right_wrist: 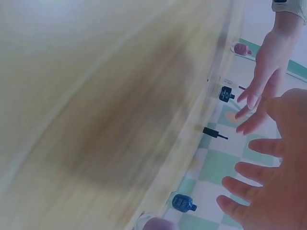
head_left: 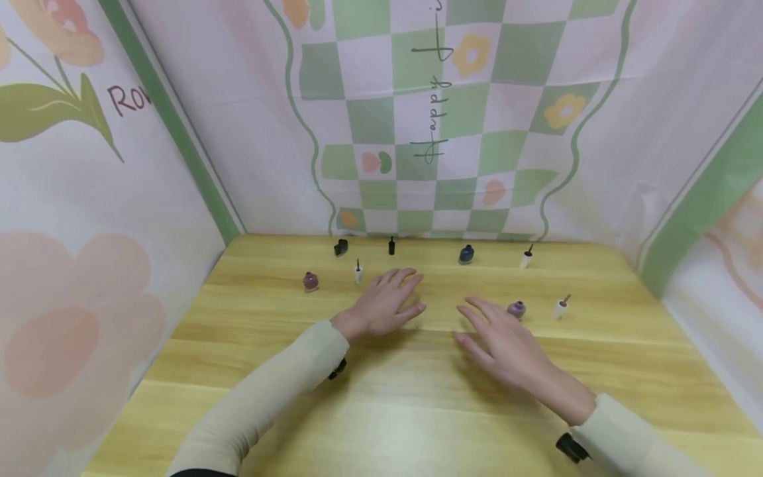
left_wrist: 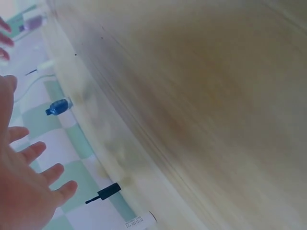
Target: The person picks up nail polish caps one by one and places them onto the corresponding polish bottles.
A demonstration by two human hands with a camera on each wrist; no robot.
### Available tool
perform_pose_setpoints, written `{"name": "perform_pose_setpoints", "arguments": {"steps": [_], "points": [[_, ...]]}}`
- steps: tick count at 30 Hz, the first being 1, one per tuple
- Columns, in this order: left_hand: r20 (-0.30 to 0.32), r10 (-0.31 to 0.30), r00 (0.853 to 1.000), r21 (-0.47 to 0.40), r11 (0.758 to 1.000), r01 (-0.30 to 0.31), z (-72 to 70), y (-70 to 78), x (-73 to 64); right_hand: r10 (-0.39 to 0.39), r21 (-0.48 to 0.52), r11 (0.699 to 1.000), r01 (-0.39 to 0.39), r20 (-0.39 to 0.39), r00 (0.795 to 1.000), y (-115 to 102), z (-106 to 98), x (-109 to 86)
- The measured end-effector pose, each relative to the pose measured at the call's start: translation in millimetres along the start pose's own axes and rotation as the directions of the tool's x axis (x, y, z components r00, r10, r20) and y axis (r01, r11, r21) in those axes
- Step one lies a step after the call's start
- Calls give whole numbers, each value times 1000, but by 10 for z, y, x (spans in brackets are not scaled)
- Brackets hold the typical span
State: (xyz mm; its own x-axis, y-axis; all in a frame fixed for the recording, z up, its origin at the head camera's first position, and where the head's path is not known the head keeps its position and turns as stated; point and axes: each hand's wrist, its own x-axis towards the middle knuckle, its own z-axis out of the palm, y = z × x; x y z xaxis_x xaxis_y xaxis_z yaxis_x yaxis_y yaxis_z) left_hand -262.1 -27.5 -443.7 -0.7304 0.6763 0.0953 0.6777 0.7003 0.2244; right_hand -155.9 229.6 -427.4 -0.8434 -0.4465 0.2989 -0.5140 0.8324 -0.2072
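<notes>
Wood-grain table (head_left: pixel 417 391) among printed wall panels.
Table: yellowish, beneath left hand (head_left: pixel 381 303) and right hand (head_left: pixel 507 346); pale glare (head_left: pixel 393 437) nearer than both. Back panel (head_left: pixel 524 53), beyond both: green-and-white check, flowers, sideways "Happy" lettering, wavy green border. Left panel (head_left: pixel 59 192), left of left hand: large pinkish flowers, green edge band. Right panel (head_left: pixel 715 291), right of right hand: white, green band.

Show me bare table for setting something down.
Bare: the table between both sleeves, plus at the back between black cap and blue bottle. Crowded: back left, with black bottle, mauve bottle and a white cap, and the lilac bottle by the right hand.
</notes>
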Motion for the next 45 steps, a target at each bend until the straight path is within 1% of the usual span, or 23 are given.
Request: {"name": "perform_pose_setpoints", "arguments": {"steps": [6, 12, 18, 23, 26, 30, 34, 37, 39, 42, 44, 45], "points": [[-38, 12, 999, -50, 999, -14, 0, 24, 23, 25, 13, 1000, -25, -16, 1000, 36, -34, -74], [-55, -2, 999, -116, 993, -5, 5, 66, 48, 56, 35, 998, -55, -17, 998, 92, -65, -158], [-49, -47, 998, -239, 970, 34, -2, 137, 93, 109, 92, 990, -105, -39, 993, 164, -147, -307], [-45, -70, 997, -306, 951, 53, 29, 165, 116, 156, 120, 982, -147, -66, 986, 250, -178, -444], [-31, -79, 996, -369, 927, 62, 48, 178, 141, 181, 138, 976, -168, -82, 980, 317, -189, -516], [-18, -84, 996, -465, 883, 66, 54, 209, 185, 236, 164, 962, -220, -87, 968, 425, -205, -592], [-23, -85, 996, -526, 848, 60, 67, 237, 225, 306, 184, 940, -289, -73, 949, 520, -232, -649], [-21, -99, 995, -565, 822, 70, 74, 263, 249, 344, 194, 925, -327, -65, 937, 582, -242, -682], [-20, -118, 993, -597, 798, 83, 71, 286, 267, 365, 206, 916, -344, -70, 929, 624, -242, -699], [-17, -158, 987, -646, 756, 109, 66, 326, 297, 387, 230, 904, -360, -84, 918, 686, -239, -715], [-18, -181, 983, -670, 732, 122, 73, 347, 321, 403, 248, 894, -372, -86, 911, 722, -241, -726], [-19, -191, 981, -678, 724, 127, 74, 359, 333, 412, 254, 889, -380, -84, 907, 739, -243, -731]]}}
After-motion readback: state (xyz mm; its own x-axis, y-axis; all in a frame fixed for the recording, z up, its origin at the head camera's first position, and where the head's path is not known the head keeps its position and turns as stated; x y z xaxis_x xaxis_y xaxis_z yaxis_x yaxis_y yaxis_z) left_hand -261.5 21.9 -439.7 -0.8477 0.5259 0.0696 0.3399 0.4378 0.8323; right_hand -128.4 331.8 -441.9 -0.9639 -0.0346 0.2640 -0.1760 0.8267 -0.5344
